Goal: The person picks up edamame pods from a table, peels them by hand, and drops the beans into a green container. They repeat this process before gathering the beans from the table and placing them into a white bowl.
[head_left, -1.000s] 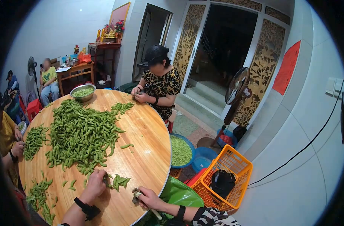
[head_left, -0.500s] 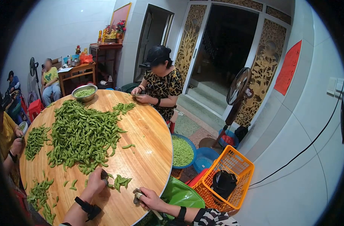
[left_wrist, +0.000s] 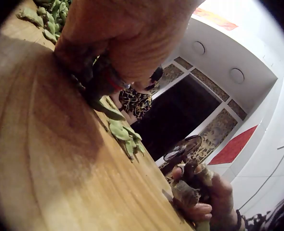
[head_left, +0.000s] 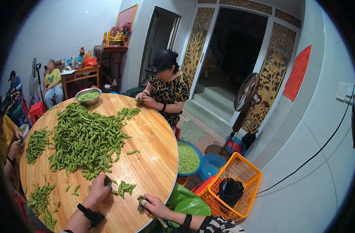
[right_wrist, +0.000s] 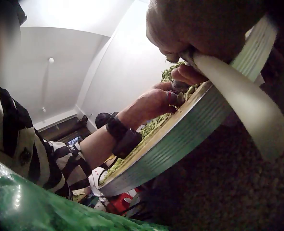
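My left hand [head_left: 99, 189] rests low over the table, its curled fingers in dark coverings around the end of a green pod [left_wrist: 108, 109]; the fingertips are partly hidden. Beside it lies a small cluster of pods [head_left: 125, 188]. At the table's near right edge, my right hand [head_left: 156, 206], with dirty, greyish coverings on thumb and finger, grips a pale tool. In the right wrist view the tool's broad, smooth end [right_wrist: 250, 108] sticks out of the fist. A big heap of pods [head_left: 86, 136] covers the table's middle left.
The round wooden table [head_left: 154, 155] also carries a metal bowl [head_left: 88, 97] of beans and smaller pod piles at left. Right of it stand a blue basin [head_left: 188, 157] of beans, a green bag [head_left: 187, 202], an orange crate [head_left: 234, 186] and a fan. Someone in a black cap sits opposite.
Both my hands have stayed almost in place. The head view has shifted slightly, and the hands of the people opposite and at left have moved a little.
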